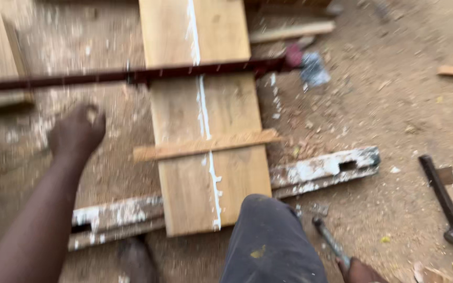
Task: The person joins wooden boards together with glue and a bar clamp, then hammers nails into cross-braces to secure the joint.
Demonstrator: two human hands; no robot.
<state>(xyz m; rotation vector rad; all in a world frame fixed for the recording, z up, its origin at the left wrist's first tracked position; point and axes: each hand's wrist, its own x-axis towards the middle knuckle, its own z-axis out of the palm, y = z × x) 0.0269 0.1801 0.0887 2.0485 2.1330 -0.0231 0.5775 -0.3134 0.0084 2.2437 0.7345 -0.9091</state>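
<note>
Glued boards (205,120) lie on ground at 12 o'clock, bar clamp (132,76) across. Left hand (77,133) closed, empty, at 9. Right hand (360,271) grips hammer (331,242) at 5. Judgement: tap wooden batten (208,145) squarely, light blows, seam flush.

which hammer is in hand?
The metal-handled hammer at bottom centre, gripped by the right hand. The dark-handled sledge-type hammer lies untouched on the sawdust-strewn ground at far right.

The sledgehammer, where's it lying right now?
In the head view, the sledgehammer lies on the sawdust floor at the far right, right of the glued boards.
</note>
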